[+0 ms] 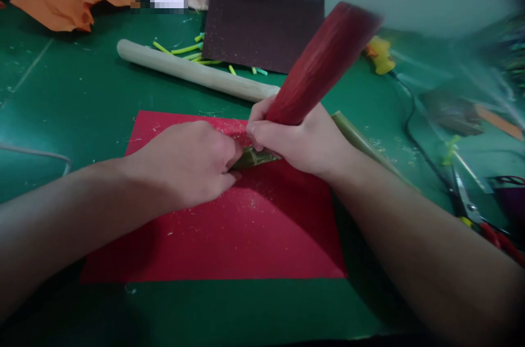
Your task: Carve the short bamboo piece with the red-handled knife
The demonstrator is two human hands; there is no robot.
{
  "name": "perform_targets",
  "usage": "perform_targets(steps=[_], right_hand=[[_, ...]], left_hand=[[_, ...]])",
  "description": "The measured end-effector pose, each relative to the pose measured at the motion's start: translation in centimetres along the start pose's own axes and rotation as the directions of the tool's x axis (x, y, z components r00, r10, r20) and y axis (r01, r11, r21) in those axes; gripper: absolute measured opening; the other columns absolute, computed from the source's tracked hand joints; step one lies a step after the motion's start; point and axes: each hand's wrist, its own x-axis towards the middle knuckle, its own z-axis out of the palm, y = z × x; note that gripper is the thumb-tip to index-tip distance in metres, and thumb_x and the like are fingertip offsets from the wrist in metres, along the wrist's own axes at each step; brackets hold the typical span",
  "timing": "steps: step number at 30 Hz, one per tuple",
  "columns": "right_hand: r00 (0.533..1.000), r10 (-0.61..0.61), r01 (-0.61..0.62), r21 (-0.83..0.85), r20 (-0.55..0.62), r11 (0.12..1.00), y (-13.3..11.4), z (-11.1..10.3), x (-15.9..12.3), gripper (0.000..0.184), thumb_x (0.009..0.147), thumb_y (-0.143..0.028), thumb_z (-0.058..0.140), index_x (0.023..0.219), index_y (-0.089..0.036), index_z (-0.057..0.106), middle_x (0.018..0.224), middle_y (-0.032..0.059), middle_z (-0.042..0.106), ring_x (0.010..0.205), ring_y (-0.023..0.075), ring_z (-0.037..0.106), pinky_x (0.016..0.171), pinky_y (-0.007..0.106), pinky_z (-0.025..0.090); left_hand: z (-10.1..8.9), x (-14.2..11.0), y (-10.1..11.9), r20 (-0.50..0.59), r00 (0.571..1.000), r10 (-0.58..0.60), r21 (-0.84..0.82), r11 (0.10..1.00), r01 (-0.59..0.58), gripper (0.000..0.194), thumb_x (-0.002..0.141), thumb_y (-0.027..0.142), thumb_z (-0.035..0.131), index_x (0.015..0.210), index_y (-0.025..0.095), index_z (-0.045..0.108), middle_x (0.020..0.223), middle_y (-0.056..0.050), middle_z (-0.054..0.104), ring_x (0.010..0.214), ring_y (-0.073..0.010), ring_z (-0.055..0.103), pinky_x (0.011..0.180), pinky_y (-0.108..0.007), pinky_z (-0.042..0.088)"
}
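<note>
Over the red sheet [246, 243], a green strip [258, 157] is pinched by the left hand [194, 158]; at its other end the right hand [305, 142] clasps a red handle [320, 59], which covers part of the dark board [254, 24]. Beyond lies a pale stick [197, 73]; scissors [472, 207] rest rightward.

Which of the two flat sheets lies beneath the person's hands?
The red sheet, under both the left hand and right hand; the dark sheet sits farther back, beyond the pale rod.
</note>
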Motion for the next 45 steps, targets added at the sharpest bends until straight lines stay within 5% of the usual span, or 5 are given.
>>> perform_targets(steps=[10,14,31,40,45], right_hand=[[0.998,-0.049,0.05,-0.02,0.049,0.999,0.48,-0.02,-0.22,0.02,0.068,-0.013,0.055,0.051,-0.02,0.047,0.052,-0.0033,0.05,0.053,0.0096,0.047,0.047,0.024,0.037],[0.994,-0.076,0.074,-0.028,-0.077,0.997,0.61,0.2,-0.25,0.019,0.068,-0.014,0.059,0.052,-0.02,0.049,0.056,-0.0026,0.052,0.057,0.01,0.05,0.051,0.024,0.041],[0.998,-0.064,0.064,0.016,0.027,0.998,0.4,0.05,-0.53,0.019,0.071,-0.011,0.055,0.054,-0.019,0.051,0.055,-0.004,0.053,0.054,0.0076,0.049,0.048,0.021,0.038],[0.994,-0.11,0.11,0.028,0.016,0.994,0.55,0.14,-0.72,0.02,0.07,-0.008,0.056,0.054,-0.018,0.05,0.056,-0.0034,0.053,0.054,0.0078,0.048,0.048,0.023,0.038],[0.99,-0.109,0.106,-0.033,-0.09,0.994,0.58,0.26,-0.92,0.022,0.073,-0.01,0.059,0.054,-0.018,0.05,0.058,-0.0026,0.054,0.057,0.0085,0.05,0.051,0.024,0.041]], left_hand=[[0.12,0.02,0.03,0.001,0.999,-0.039,-0.004,0.999,0.039,0.022,0.086,0.033,0.052,0.087,0.023,0.072,0.065,-0.005,0.063,0.06,-0.0191,0.053,0.055,-0.031,0.03],[0.31,-0.01,0.09,-0.017,0.999,-0.036,0.002,0.999,0.036,0.026,0.087,0.033,0.048,0.088,0.022,0.072,0.063,-0.006,0.061,0.06,-0.0206,0.052,0.055,-0.032,0.03],[0.47,-0.1,-0.05,-0.006,1.0,-0.03,-0.005,1.0,0.03,0.025,0.087,0.033,0.048,0.081,0.02,0.069,0.07,-0.006,0.062,0.064,-0.0209,0.052,0.057,-0.032,0.029],[0.8,0.02,-0.21,-0.017,0.998,-0.056,-0.065,0.996,0.054,0.023,0.084,0.035,0.052,0.071,0.021,0.064,0.063,-0.003,0.055,0.059,-0.0173,0.046,0.056,-0.032,0.028],[0.73,0.13,-0.25,-0.01,0.998,-0.059,-0.076,0.995,0.058,0.023,0.084,0.034,0.049,0.068,0.021,0.06,0.059,-0.002,0.05,0.057,-0.0166,0.041,0.056,-0.032,0.027]])
